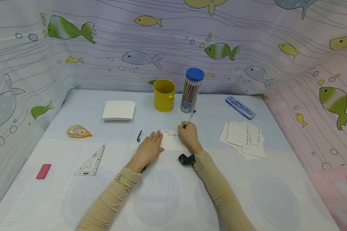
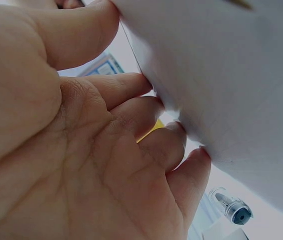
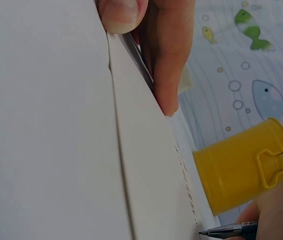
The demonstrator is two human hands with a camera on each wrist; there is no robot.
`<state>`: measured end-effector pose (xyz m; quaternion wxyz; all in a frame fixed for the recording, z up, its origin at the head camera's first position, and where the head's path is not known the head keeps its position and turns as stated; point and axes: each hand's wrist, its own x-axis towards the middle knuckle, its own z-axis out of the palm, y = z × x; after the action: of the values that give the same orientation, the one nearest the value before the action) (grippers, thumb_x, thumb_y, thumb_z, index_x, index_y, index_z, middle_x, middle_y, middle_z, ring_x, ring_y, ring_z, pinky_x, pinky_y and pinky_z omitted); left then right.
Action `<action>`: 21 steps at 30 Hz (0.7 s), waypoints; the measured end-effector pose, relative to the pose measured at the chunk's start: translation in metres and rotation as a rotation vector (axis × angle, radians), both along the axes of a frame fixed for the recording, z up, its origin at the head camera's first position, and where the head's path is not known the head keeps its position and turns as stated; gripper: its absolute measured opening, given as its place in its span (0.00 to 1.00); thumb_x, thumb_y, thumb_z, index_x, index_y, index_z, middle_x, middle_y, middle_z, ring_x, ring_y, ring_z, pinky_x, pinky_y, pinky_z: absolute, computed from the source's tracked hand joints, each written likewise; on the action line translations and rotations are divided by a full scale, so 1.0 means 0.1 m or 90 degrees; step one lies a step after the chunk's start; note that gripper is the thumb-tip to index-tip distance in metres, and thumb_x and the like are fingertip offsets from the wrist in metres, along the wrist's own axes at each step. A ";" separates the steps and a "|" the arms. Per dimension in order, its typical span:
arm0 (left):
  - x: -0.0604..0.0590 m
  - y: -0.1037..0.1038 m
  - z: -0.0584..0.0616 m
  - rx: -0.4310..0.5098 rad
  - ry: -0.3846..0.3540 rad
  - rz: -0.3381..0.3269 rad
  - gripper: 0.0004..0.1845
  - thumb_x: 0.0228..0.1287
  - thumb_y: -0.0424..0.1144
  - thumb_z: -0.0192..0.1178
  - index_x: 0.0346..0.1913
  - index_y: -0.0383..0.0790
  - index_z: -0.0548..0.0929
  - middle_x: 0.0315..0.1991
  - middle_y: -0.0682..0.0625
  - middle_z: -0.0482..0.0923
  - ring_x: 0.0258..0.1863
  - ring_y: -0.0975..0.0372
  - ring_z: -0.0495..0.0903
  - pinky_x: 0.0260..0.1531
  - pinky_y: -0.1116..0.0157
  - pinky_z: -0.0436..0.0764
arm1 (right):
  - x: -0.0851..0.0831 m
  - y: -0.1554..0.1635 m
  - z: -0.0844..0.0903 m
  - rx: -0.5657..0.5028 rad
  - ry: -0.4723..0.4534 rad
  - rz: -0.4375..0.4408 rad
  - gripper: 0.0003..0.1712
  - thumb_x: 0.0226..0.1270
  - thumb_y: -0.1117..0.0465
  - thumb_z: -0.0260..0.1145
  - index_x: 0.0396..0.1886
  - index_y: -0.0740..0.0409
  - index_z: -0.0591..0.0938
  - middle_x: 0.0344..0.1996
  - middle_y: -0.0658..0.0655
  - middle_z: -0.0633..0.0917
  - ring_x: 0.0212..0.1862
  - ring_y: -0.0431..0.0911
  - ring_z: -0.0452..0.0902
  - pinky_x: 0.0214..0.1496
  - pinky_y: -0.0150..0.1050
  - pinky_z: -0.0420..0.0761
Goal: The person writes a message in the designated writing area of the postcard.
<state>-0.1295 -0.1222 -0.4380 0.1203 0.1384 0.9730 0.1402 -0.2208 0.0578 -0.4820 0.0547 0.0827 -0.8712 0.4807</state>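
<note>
A small white card [image 1: 174, 145] with handwritten lines lies flat on the table before me. My right hand [image 1: 190, 136] grips a pen [image 1: 188, 119] over the card's right part. In the right wrist view the pen's tip [image 3: 204, 233] is right at the end of a row of handwriting. With fingers extended, my left hand [image 1: 150, 146] rests at the card's left edge. Its fingertips and thumb show along that edge in the left wrist view. Just left of that hand lies a black pen cap [image 1: 139, 136].
Behind the card stand a yellow bucket [image 1: 164, 99] and a blue-lidded pencil jar [image 1: 191, 93]. Blank cards [image 1: 119, 110] are stacked at back left, written cards [image 1: 244, 138] spread right, near a blue case [image 1: 240, 107]. Leftward lie correction tape [image 1: 78, 131], a set square [image 1: 91, 162] and a red eraser [image 1: 43, 171].
</note>
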 end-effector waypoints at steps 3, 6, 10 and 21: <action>0.01 0.00 0.01 0.000 -0.003 0.000 0.35 0.72 0.45 0.54 0.73 0.30 0.57 0.76 0.37 0.52 0.76 0.44 0.51 0.73 0.46 0.57 | 0.00 0.00 -0.02 0.004 0.005 -0.005 0.23 0.59 0.68 0.52 0.09 0.50 0.56 0.09 0.44 0.52 0.15 0.37 0.43 0.16 0.29 0.46; 0.01 0.00 0.01 0.000 -0.004 -0.001 0.35 0.72 0.45 0.54 0.73 0.29 0.57 0.76 0.37 0.52 0.76 0.44 0.51 0.73 0.46 0.57 | 0.00 0.00 -0.02 0.003 0.001 -0.007 0.23 0.59 0.68 0.52 0.09 0.50 0.56 0.09 0.44 0.52 0.14 0.37 0.43 0.15 0.29 0.46; 0.01 0.00 0.02 -0.001 -0.004 -0.002 0.35 0.72 0.45 0.53 0.73 0.30 0.57 0.76 0.37 0.52 0.76 0.44 0.51 0.73 0.46 0.57 | 0.00 0.00 -0.02 -0.001 -0.014 -0.004 0.23 0.61 0.67 0.53 0.09 0.51 0.56 0.09 0.45 0.52 0.15 0.38 0.43 0.16 0.29 0.46; 0.01 0.00 0.05 0.003 -0.004 -0.004 0.34 0.72 0.44 0.53 0.73 0.28 0.57 0.76 0.36 0.51 0.76 0.43 0.51 0.73 0.45 0.57 | 0.06 0.03 0.13 -0.229 -0.043 -0.026 0.23 0.61 0.72 0.48 0.09 0.53 0.56 0.04 0.43 0.55 0.10 0.37 0.49 0.14 0.30 0.52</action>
<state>-0.1281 -0.1224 -0.4330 0.1238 0.1412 0.9718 0.1427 -0.2149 0.0611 -0.4694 0.0488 0.0379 -0.7740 0.6302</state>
